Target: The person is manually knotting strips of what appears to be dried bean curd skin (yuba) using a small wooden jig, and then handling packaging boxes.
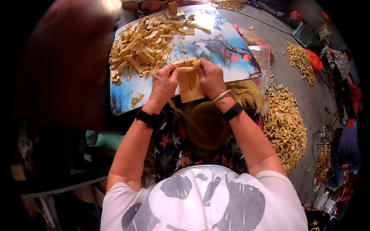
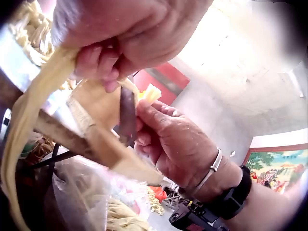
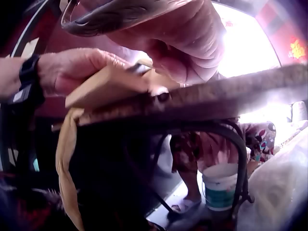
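A wooden block (image 1: 190,93) with a dark lengthwise line juts from the near edge of the picture-printed table (image 1: 227,69). In the left wrist view a dark upright plate (image 2: 127,113) stands on it. My left hand (image 1: 165,82) is at the block's left side and grips a pale yellow strip (image 2: 30,113), whose long tail hangs below the table edge in both wrist views. At the block's right side, my right hand (image 1: 211,79) pinches a short yellow end (image 2: 152,94) between thumb and forefinger. Between the hands, a yellow piece (image 1: 186,69) crosses the block.
Loose yellow strips (image 1: 142,46) are heaped on the table's left half. A bundle of long strips (image 1: 246,94) lies by my right forearm. Short yellow pieces (image 1: 285,127) are piled on the floor at right. Another person's hand (image 1: 154,5) is across the table.
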Tool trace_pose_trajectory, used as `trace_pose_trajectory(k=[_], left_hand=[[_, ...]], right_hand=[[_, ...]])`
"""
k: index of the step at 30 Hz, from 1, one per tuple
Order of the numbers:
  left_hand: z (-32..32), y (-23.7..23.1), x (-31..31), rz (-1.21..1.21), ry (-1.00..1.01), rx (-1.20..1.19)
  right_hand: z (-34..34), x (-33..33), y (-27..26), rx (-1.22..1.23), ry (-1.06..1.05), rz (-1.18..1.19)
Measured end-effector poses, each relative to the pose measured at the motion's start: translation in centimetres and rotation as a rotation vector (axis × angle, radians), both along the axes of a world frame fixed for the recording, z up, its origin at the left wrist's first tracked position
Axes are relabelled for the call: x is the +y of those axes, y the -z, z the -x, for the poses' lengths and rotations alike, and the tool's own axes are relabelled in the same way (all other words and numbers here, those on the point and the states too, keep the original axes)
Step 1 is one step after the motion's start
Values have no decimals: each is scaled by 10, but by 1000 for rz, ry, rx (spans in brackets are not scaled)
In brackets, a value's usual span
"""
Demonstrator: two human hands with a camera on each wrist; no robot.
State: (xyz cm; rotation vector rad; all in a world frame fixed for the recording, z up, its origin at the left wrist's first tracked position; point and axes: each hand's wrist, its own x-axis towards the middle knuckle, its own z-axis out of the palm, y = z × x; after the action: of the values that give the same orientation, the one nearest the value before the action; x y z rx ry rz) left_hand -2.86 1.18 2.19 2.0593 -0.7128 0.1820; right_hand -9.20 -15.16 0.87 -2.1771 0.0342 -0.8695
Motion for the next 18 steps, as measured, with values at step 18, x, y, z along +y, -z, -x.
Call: trace_pose_trajectory(k=[18], left_hand=[[82,9,21,680,178,796]], right_hand=[[115,11,-9,466,-197,-186]])
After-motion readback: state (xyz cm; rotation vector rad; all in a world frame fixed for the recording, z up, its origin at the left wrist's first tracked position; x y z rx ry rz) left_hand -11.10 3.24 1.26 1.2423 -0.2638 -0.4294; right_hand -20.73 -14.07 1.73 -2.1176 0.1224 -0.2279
